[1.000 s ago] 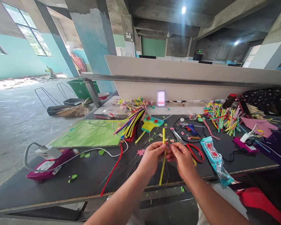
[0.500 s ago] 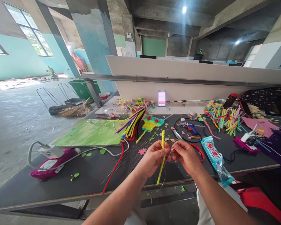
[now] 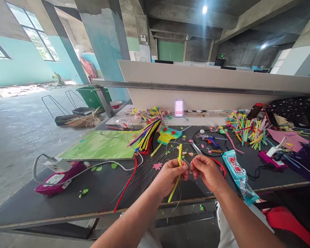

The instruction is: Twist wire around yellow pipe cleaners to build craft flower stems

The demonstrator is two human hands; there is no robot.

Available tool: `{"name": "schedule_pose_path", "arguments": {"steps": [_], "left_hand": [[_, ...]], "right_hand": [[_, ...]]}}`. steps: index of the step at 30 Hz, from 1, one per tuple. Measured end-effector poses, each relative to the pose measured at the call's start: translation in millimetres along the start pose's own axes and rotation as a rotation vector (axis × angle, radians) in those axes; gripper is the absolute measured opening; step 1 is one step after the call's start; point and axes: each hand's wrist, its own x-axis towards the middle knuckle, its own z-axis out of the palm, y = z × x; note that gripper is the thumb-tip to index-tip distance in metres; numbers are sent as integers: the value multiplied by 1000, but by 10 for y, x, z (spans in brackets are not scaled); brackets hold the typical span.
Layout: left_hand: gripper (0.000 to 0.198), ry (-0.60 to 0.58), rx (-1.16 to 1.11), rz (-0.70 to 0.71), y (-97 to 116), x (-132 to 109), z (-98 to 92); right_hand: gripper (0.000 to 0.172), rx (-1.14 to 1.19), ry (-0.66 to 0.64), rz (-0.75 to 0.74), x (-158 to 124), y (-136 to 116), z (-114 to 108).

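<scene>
My left hand point(image 3: 170, 176) is closed around a yellow pipe cleaner point(image 3: 180, 151), thumb pressed against it. The fuzzy stem stands nearly upright above the thumb and slants down to the left below the hand. A thin wire point(image 3: 180, 197) hangs beside it, and a fine loop curves above the left fingers. Just to the right, my right hand point(image 3: 206, 171) pinches its thumb and fingers together; whatever lies between them is too fine to make out. Scissors with red handles point(image 3: 223, 169) lie partly hidden behind the right hand.
Loose wires, paper scraps and a red pipe cleaner point(image 3: 126, 186) lie left of my hands. Behind are a pipe-cleaner bundle point(image 3: 151, 136), a yellow-and-teal fuzzy piece point(image 3: 167, 135) and a blue glue gun point(image 3: 212, 139). A blue packet point(image 3: 234, 165) and purple power strips point(image 3: 59, 181) flank them.
The lower end of the yellow pipe cleaner has swung left. My hands have moved slightly apart, and a fine wire loop now shows above the left hand.
</scene>
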Motion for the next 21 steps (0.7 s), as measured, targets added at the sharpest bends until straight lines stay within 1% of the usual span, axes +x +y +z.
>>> {"name": "schedule_pose_path", "arguments": {"steps": [2,3,5,6,7,9,10,11,12,13,14,15,16,18,21], "left_hand": [[23,13,-45,-24,22,-22,-17],[28,41,-69,-28,33,-37,-27],[41,157,-96,-12,51,-75,-53],[46,247,-89,12,54,-98,-66],[49,352,-59,53,51,-124,-78],[50,573,94,203,26,-187,-84],[47,654,222,302,4,-222,-73],[41,695,368,400,-25,-256,-52],[35,690,517,483,-59,-285,-21],[28,635,653,533,-96,-307,16],[24,554,752,544,-136,-318,56],[24,469,819,528,-176,-319,92],[23,413,866,505,-214,-309,122],[22,389,939,477,-273,-269,149],[18,426,1013,479,-307,-213,124]], "right_hand": [[24,30,-5,16,-5,-10,-9],[24,37,-4,18,-7,-14,-14],[25,31,3,21,-10,-18,-27],[25,23,6,26,-10,-18,-33],[26,15,7,31,-10,-15,-39],[26,8,7,43,-6,-3,-45],[25,8,6,47,-2,6,-43],[25,10,7,51,1,16,-38],[24,10,10,52,4,27,-30],[24,12,14,53,7,38,-19],[23,13,20,53,8,49,-7],[23,14,26,53,8,59,5],[23,15,35,50,7,69,16],[23,17,50,42,4,88,28],[21,0,60,21,0,116,19]]}}
